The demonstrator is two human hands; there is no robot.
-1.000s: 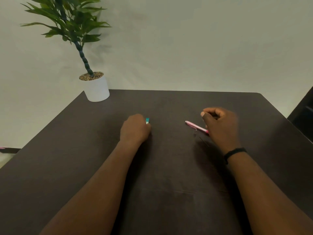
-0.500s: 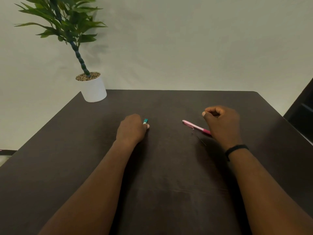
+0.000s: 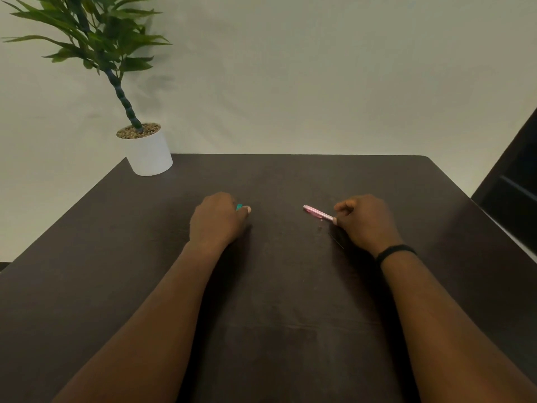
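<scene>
Your left hand (image 3: 216,221) is curling round a teal piece (image 3: 239,207) at mid-table (image 3: 290,286); your right hand (image 3: 364,222) is pinching a pink pen (image 3: 316,212), its tip pointing left, well apart.

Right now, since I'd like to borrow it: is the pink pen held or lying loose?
Held: the right hand pinches the pink pen by its near end. Whether it touches the table, cannot tell.
</scene>
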